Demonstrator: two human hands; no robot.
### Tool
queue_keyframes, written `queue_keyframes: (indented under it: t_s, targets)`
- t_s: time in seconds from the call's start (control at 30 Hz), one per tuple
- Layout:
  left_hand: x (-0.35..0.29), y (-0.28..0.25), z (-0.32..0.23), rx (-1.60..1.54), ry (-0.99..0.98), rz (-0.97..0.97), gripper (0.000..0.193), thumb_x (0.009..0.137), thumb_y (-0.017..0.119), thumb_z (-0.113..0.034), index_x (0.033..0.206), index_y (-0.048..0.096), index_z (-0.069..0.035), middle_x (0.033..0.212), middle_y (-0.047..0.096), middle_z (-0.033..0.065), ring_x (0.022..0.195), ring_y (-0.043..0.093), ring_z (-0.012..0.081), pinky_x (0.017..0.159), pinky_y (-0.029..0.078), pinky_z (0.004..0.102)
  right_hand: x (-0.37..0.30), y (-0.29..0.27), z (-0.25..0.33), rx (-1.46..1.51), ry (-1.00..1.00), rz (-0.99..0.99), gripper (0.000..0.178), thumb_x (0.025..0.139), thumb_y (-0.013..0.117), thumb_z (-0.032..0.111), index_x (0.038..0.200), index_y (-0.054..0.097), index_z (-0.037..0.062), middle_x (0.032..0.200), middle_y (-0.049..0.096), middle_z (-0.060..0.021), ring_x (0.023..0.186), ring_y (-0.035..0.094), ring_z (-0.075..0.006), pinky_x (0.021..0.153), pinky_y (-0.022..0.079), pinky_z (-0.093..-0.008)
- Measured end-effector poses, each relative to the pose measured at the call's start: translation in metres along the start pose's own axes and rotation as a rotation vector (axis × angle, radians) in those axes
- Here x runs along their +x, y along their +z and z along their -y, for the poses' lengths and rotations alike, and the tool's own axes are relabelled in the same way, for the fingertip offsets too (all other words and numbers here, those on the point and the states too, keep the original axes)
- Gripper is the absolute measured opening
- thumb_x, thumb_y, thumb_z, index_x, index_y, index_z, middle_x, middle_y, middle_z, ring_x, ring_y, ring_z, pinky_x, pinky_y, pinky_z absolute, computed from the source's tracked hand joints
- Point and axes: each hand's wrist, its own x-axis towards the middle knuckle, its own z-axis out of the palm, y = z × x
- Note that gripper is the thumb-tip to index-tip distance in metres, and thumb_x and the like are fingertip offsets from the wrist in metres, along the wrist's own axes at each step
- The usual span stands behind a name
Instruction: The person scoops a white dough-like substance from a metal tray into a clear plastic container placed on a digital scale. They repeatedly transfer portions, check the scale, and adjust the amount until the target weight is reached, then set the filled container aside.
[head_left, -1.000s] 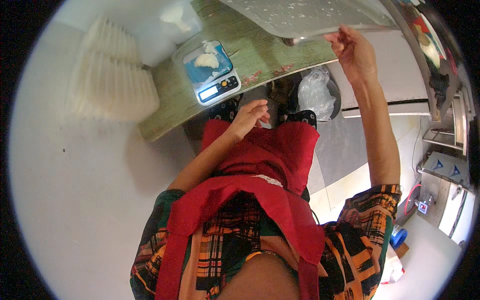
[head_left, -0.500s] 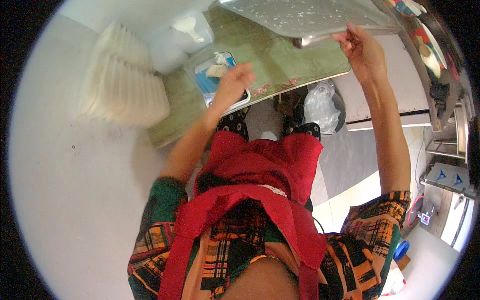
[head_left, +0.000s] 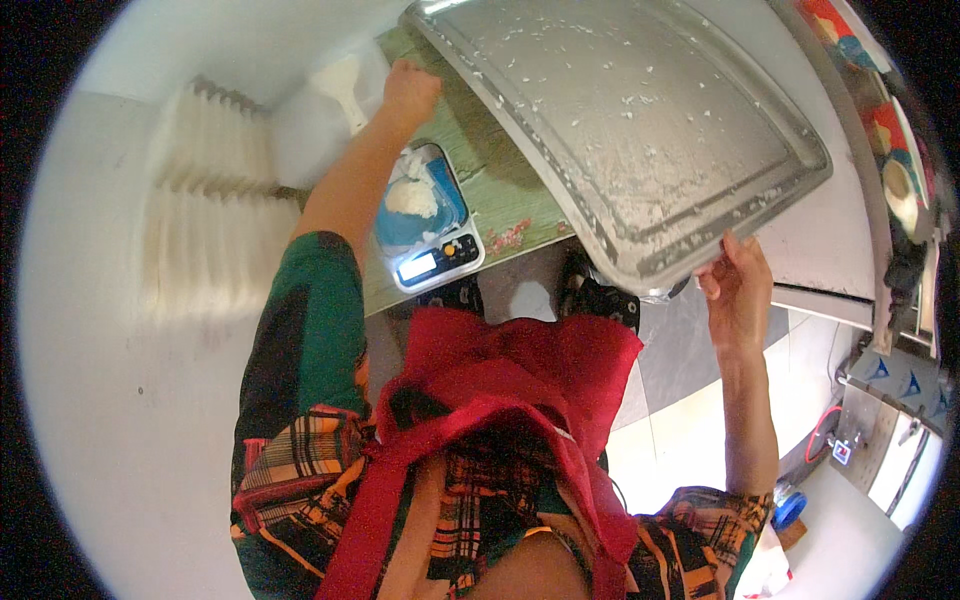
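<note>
My right hand (head_left: 737, 287) grips the near corner of a large metal tray (head_left: 640, 130) dusted with white flecks, held tilted over a green tabletop (head_left: 505, 195). My left hand (head_left: 410, 90) reaches forward with its fingers curled, just past a small digital scale (head_left: 437, 258). What the fingers hold is hidden. On the scale sits a blue dish with a lump of white dough (head_left: 410, 196). A white scoop (head_left: 345, 85) lies in a pale container just left of my left hand.
Stacks of white ridged pieces (head_left: 210, 230) lie on the white surface to the left. My red apron (head_left: 500, 400) and dark shoes (head_left: 600, 295) show below the table edge. A metal rack (head_left: 890, 380) and a blue object (head_left: 788, 505) stand at the right.
My left hand went from my chest out over the scale and then further forward. The tray swung down and nearer, with my right hand coming down at its corner.
</note>
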Motion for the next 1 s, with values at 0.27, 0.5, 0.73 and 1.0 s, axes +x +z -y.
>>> queue_keyframes:
  t_s: [0.27,0.5,0.73,1.0]
  targets:
    - [0.053,0.076,0.016,0.079,0.066,-0.125,0.016,0.072,0.048,-0.016,0.074,0.063,-0.012,0.077,0.061,0.0081,0.076,0.057,0.0227,0.074,0.037,0.0372,0.003,-0.017,-0.012,0.013,0.040,0.044,0.010,0.082,0.051,0.013,0.086,0.052,0.0047,0.069,0.057,-0.0024,0.046,0.046,-0.0049,0.033,0.027,-0.0145]
    - [0.069,0.106,0.022,0.060,0.025,-0.167,0.016,0.071,0.049,-0.016,0.073,0.063,-0.009,0.077,0.061,0.0092,0.073,0.058,0.0254,0.066,0.041,0.0414,0.004,-0.014,-0.010,-0.069,0.085,-0.007,0.008,0.079,0.054,0.012,0.083,0.051,0.0056,0.063,0.053,-0.0013,0.042,0.042,-0.0067,0.032,0.027,-0.0186]
    - [0.041,0.032,0.008,-0.273,0.105,-0.111,0.012,0.070,0.046,-0.011,0.067,0.057,-0.007,0.067,0.057,0.0165,0.062,0.056,0.0328,0.055,0.044,0.0432,0.003,-0.025,-0.016,-0.028,0.055,0.055,0.010,0.083,0.049,0.012,0.090,0.052,0.0050,0.072,0.056,-0.0010,0.049,0.046,-0.0033,0.036,0.028,-0.0144]
    - [-0.036,-0.077,-0.008,-0.237,0.168,0.056,0.014,0.068,0.052,-0.017,0.071,0.059,-0.006,0.072,0.059,0.0168,0.071,0.059,0.0333,0.059,0.046,0.0437,0.006,-0.019,-0.015,-0.073,0.081,-0.022,0.015,0.078,0.056,0.014,0.071,0.044,0.0083,0.052,0.040,-0.0007,0.044,0.038,-0.0110,0.044,0.033,-0.0219]
